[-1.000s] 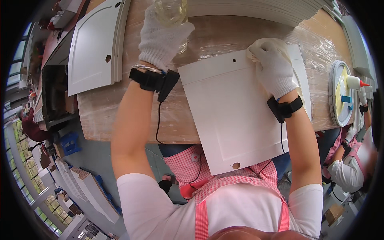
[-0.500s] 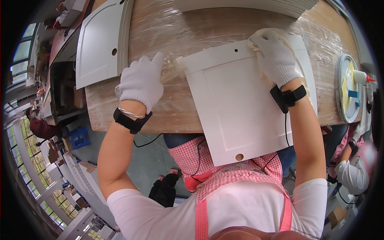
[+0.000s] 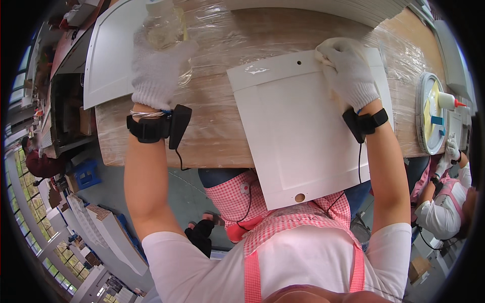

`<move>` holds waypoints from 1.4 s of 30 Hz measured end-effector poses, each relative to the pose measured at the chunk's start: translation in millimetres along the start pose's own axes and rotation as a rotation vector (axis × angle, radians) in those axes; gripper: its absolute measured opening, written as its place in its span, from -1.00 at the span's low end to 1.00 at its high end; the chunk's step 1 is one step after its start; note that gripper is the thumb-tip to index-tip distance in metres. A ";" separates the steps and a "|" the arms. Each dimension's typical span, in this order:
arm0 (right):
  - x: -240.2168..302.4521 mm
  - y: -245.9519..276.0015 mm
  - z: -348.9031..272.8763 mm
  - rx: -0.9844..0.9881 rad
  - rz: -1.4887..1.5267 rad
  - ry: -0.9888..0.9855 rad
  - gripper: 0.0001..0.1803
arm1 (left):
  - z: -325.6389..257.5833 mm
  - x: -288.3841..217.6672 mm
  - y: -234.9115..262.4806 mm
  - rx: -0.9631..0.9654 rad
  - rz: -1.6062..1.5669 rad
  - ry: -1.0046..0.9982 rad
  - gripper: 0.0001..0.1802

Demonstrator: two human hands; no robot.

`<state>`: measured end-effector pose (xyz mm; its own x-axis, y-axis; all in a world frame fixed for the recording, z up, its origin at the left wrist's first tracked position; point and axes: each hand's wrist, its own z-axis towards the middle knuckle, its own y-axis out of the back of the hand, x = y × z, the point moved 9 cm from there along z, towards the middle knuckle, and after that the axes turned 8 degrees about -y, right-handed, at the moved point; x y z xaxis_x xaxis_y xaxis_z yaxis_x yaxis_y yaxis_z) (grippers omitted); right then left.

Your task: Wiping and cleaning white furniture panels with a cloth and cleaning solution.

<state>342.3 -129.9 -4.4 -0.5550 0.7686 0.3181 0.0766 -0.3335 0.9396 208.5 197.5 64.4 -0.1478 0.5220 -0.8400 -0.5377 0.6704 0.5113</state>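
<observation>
A white panel [image 3: 303, 136] with a raised border lies slanted at the table's front, its near end over my lap. It has a small dark hole near the far edge and a larger round hole near the close one. On its far left corner shines a wet-looking patch [image 3: 256, 70]. My left hand [image 3: 160, 70], in a white knit glove and blurred, is closed round a clear plastic bottle [image 3: 162, 25] above the table's left side. My gloved right hand [image 3: 348, 65] grips a cream cloth [image 3: 337, 98] at the panel's far right; its fingers partly hide the cloth.
Another white panel [image 3: 108, 65] lies at the left. Stacked white panels [image 3: 313, 9] stand at the back of the film-wrapped table [image 3: 207, 136]. On the right are a round lid [image 3: 427, 116] and a white glue bottle [image 3: 447, 100] with a red tip. A co-worker [image 3: 444, 207] is at far right.
My left hand has moved left and away from the panel's corner with the clear bottle, which now points up. The wet-looking patch shows on that corner. The right hand stays nearly in place.
</observation>
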 end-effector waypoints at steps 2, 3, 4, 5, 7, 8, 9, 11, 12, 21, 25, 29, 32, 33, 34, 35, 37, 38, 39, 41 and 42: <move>13.5 -0.5 4.1 0.016 0.054 0.031 -0.72 | 0.6 22.6 2.0 -0.027 -0.173 0.024 -0.07; 30.5 -9.1 1.9 0.069 -0.028 0.096 -0.73 | -1.8 30.3 4.3 -0.055 -0.155 0.007 -0.07; 47.8 -16.9 0.1 0.123 -0.123 0.157 -0.73 | -2.2 37.2 1.1 -0.080 -0.149 -0.007 -0.06; 75.7 -19.6 -4.9 0.110 -0.149 0.220 -0.71 | -4.0 42.3 -0.9 -0.090 -0.168 -0.001 -0.06; 129.5 -35.8 -1.2 0.107 -0.179 0.293 -0.69 | -12.6 49.1 -0.5 -0.052 -0.131 -0.003 -0.03; 151.0 -47.8 2.5 0.150 -0.180 0.332 -0.69 | -21.5 49.0 -1.2 -0.058 -0.146 0.008 -0.03; 160.6 -54.5 4.7 0.190 -0.185 0.368 -0.68 | -34.8 55.5 -2.9 -0.083 -0.128 0.144 -0.04; 165.5 -48.7 3.8 0.198 -0.227 0.387 -0.69 | -71.7 67.7 2.3 -0.143 -0.176 0.225 -0.04; 158.4 -50.8 0.7 0.210 -0.269 0.382 -0.70 | -93.9 73.2 -7.0 -0.078 -0.083 0.185 -0.12; 176.6 -47.7 1.7 0.155 -0.262 0.461 -0.71 | -194.7 13.4 -67.3 0.306 0.486 -0.421 -0.34; 157.2 -44.5 -5.3 0.213 -0.244 0.436 -0.68 | -196.1 9.7 -68.8 0.253 0.475 -0.439 -0.34; 190.4 -66.1 6.6 0.264 -0.228 0.404 -0.64 | -190.0 8.0 -72.3 0.263 0.461 -0.394 -0.34; 177.6 -61.1 4.6 0.198 -0.191 0.378 -0.65 | -191.8 12.0 -70.1 0.249 0.510 -0.367 -0.38; 159.8 -57.6 4.4 0.196 -0.224 0.298 -0.66 | -193.5 12.3 -68.3 0.233 0.544 -0.374 -0.41; 134.6 -49.2 1.7 0.192 -0.227 0.287 -0.66 | -192.6 8.0 -68.4 0.238 0.540 -0.384 -0.41; 93.6 -38.2 4.0 0.142 -0.267 0.198 -0.66 | -189.2 5.0 -69.4 0.243 0.544 -0.378 -0.44; 61.5 -22.5 5.9 0.083 -0.318 0.082 -0.67 | -186.7 -3.6 -77.5 0.260 0.533 -0.397 -0.46; 65.7 -25.8 5.3 0.137 -0.256 0.048 -0.69 | -187.3 -1.8 -80.0 0.266 0.558 -0.392 -0.45; 73.7 -31.6 5.2 0.186 -0.193 0.010 -0.71 | -188.1 -1.0 -81.8 0.272 0.583 -0.392 -0.44; 143.7 -54.0 3.7 0.188 -0.203 0.218 -0.75 | -189.7 0.7 -84.0 0.293 0.602 -0.395 -0.42; 168.8 -68.0 2.0 0.247 -0.173 0.271 -0.74 | -190.6 6.0 -82.8 0.304 0.656 -0.350 -0.39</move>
<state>245.1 23.6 -14.4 -0.7726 0.6195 0.1389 0.1412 -0.0455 0.9889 94.0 44.7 -17.5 -0.0587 0.9606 -0.2715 -0.1742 0.2580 0.9503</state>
